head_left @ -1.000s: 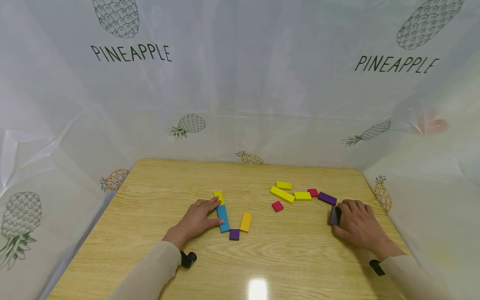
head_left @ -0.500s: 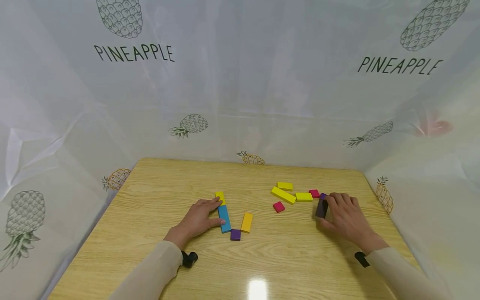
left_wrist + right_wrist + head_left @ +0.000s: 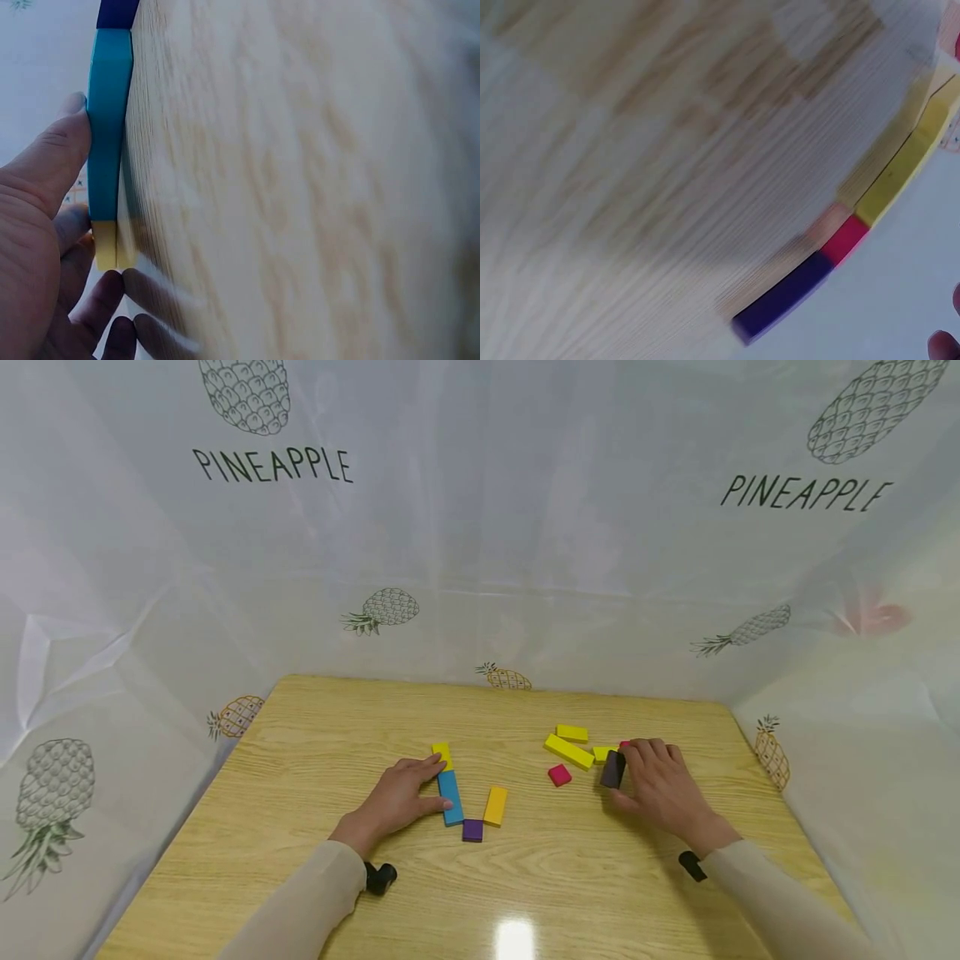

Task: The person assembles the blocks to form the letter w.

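My left hand rests on a row of blocks, its fingertips at a yellow block and its thumb on a blue block. In the left wrist view the thumb touches the blue block, with the yellow block beyond. A small purple block and an orange-yellow block continue the row. My right hand holds a dark rectangular block, tilted up, between thumb and fingers. Only fingertips show in the right wrist view; the held block is outside it.
Near the right hand lie a long yellow block, a shorter yellow block and a red block. The right wrist view shows a purple block touching a red one. A patterned sheet hangs behind the wooden table.
My right hand has moved left with the dark block, from beside the purple block to near the shorter yellow block. It now covers the purple block. The left hand has stayed in place.
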Tool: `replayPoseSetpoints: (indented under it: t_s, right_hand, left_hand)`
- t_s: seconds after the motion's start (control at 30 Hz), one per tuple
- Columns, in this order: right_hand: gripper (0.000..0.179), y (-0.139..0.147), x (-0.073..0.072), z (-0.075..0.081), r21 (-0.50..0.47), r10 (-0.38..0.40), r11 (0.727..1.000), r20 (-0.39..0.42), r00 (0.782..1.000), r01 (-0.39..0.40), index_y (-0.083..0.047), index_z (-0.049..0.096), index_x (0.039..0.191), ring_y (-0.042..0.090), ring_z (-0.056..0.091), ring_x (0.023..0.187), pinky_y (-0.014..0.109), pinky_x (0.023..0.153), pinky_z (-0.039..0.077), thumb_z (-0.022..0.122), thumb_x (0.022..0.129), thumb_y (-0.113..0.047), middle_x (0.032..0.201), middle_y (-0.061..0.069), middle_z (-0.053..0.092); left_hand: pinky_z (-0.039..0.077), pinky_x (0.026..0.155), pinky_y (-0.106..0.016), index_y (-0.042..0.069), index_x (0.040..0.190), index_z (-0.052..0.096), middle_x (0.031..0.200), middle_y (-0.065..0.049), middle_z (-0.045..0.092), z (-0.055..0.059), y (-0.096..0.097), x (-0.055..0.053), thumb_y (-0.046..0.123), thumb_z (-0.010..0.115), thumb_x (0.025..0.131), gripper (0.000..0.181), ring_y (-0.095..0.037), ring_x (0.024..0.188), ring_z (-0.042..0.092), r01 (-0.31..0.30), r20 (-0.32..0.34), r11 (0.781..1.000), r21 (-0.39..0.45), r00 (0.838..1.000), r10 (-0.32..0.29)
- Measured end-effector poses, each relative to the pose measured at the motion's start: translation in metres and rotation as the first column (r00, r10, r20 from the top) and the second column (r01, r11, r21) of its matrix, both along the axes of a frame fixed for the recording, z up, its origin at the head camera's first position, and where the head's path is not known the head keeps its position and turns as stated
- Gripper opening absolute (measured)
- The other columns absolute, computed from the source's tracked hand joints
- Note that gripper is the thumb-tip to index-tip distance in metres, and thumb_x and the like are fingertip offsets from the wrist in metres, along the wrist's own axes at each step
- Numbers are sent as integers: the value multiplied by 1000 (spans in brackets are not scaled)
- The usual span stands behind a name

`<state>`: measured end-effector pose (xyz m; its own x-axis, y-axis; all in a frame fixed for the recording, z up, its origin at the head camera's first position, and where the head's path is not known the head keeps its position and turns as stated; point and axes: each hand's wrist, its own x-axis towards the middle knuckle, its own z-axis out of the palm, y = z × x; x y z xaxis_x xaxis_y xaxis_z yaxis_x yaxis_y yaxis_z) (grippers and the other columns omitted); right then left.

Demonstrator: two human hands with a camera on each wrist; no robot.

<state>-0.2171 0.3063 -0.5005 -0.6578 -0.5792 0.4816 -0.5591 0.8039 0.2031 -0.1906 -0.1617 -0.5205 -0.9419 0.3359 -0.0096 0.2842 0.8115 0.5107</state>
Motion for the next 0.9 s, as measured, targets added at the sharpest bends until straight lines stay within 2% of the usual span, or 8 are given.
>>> replayPoseSetpoints:
  t_s: [0.13,0.4,0.63,0.9]
  right_hand:
    - [66,-13,-3,0,-4,-9,1000,15,1000,9,5,61,118,43,57,104,57,86,47,77,81,-48,115,22,63]
    - [67,-47,-7,4,-20,-26,999,98,995,28,4,64,119,41,56,108,57,91,48,83,84,-51,118,20,63]
    - [62,-81,-15,8,3,-13,1000,94,995,13,2,66,114,40,56,106,55,91,48,79,87,-52,115,19,65]
    - [60,-121,-24,8,6,-3,1000,186,983,2,0,68,121,38,55,110,55,95,47,75,92,-52,119,17,65]
  left_hand:
    - [34,122,-62,17,158,52,168,2,42,0,0,0,52,75,96,75,-34,151,42,2,-10,1000,5,1000,-2]
    - [34,122,-62,16,158,52,168,1,43,0,0,0,51,75,95,75,-34,150,42,5,-14,1000,10,1000,-5]
    - [32,123,-61,16,159,51,168,0,42,0,0,-1,51,75,96,76,-33,150,42,13,-9,1000,12,1000,-13]
    - [31,124,-60,16,159,50,169,0,41,1,-1,-2,51,74,96,76,-33,151,41,14,4,1000,16,1000,-14]
